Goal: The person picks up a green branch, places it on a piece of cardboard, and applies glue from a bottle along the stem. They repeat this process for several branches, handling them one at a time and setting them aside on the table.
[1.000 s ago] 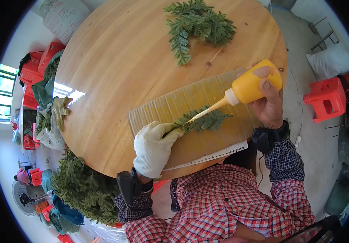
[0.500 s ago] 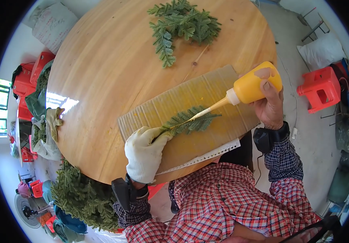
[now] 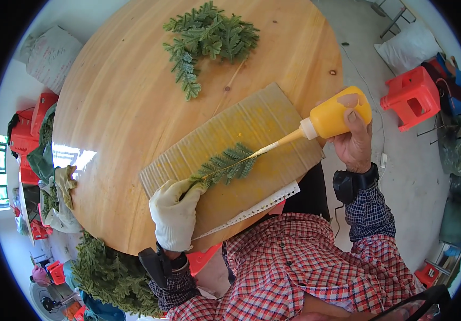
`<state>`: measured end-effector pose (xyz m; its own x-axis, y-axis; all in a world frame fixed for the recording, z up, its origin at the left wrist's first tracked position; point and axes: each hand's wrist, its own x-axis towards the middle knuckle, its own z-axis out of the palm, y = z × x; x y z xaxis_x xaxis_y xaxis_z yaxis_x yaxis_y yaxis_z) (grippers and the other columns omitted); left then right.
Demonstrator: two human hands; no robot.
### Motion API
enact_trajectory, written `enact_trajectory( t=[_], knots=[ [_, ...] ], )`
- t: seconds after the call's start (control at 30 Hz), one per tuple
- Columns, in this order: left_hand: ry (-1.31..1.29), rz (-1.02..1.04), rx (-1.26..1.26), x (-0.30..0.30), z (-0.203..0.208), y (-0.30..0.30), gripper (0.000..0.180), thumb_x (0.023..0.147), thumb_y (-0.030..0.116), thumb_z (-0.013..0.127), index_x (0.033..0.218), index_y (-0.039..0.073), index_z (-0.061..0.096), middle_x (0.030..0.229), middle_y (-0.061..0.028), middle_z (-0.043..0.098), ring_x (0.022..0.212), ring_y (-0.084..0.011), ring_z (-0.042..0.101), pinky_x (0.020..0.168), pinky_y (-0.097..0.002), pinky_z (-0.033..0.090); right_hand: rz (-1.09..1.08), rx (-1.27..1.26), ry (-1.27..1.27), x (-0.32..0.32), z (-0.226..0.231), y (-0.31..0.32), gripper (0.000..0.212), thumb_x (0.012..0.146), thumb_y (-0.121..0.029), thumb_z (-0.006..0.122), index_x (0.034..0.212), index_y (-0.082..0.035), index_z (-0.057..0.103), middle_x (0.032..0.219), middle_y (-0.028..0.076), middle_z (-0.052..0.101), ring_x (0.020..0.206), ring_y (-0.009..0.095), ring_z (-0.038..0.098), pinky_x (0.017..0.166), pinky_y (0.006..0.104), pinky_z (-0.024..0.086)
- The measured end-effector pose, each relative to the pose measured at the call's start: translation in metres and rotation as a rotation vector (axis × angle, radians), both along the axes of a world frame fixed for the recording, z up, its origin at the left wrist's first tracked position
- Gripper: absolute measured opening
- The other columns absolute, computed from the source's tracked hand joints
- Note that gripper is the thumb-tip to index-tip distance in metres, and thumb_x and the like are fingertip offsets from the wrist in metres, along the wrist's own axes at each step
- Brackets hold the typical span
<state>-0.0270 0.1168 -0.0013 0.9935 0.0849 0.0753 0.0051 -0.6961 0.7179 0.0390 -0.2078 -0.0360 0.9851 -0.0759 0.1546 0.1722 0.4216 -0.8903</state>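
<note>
one left hand [image 3: 174, 215] pinching green sprig [image 3: 228, 165], right hand [image 3: 355, 148] holding yellow bottle [image 3: 329, 119]

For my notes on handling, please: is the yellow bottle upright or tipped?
Tipped: the right hand holds the yellow bottle slanted, its nozzle pointing down toward the green sprig.
</note>
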Motion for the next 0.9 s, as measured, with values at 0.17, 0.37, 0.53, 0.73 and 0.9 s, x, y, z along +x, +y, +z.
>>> enact_trajectory(
  t=[0.17,0.37,0.53,0.73,0.9],
  knots=[
    [0.053,0.020,0.006,0.000,0.001,0.001,0.014,0.076,0.004,0.065,0.084,-0.007,0.067,0.072,-0.0113,0.063,0.063,-0.0141,0.057,0.059,-0.0267,0.044,-0.025,-0.013,0.007,-0.002,-0.001,-0.015,0.049,0.088,-0.029,0.062,0.125,-0.002,0.044,0.107,0.022,0.062,0.083,0.022,0.066,0.049,0.0251,0.053],
    [0.066,0.040,-0.013,0.000,0.002,-0.001,0.013,0.076,0.003,0.065,0.084,-0.007,0.067,0.071,-0.0111,0.062,0.064,-0.0134,0.056,0.059,-0.0262,0.044,-0.085,0.004,0.028,-0.007,-0.005,-0.024,0.051,0.087,-0.031,0.063,0.124,-0.002,0.043,0.104,0.021,0.063,0.078,0.021,0.066,0.048,0.0241,0.051],
    [0.044,0.036,-0.012,0.002,0.002,-0.001,0.013,0.076,0.003,0.066,0.084,-0.007,0.067,0.071,-0.0109,0.062,0.064,-0.0129,0.056,0.059,-0.0260,0.043,-0.118,0.002,0.021,-0.008,-0.007,-0.033,0.051,0.087,-0.031,0.063,0.124,-0.002,0.043,0.102,0.021,0.063,0.077,0.020,0.065,0.047,0.0236,0.050],
    [-0.013,0.134,-0.071,-0.010,0.009,0.013,0.011,0.076,0.002,0.066,0.084,-0.005,0.068,0.068,-0.0108,0.060,0.062,-0.0134,0.056,0.058,-0.0273,0.044,-0.072,0.034,-0.038,-0.008,-0.012,-0.041,0.048,0.088,-0.029,0.063,0.123,-0.002,0.044,0.105,0.018,0.062,0.081,0.021,0.065,0.055,0.0262,0.054],
    [-0.205,0.306,-0.039,-0.040,0.032,0.054,0.011,0.076,-0.003,0.064,0.086,-0.005,0.068,0.072,-0.0090,0.063,0.067,-0.0125,0.056,0.063,-0.0257,0.044,-0.112,0.158,-0.014,-0.005,-0.015,-0.037,0.045,0.088,-0.025,0.063,0.123,-0.004,0.045,0.106,0.012,0.060,0.090,0.021,0.064,0.074,0.0342,0.057]
  ],
)
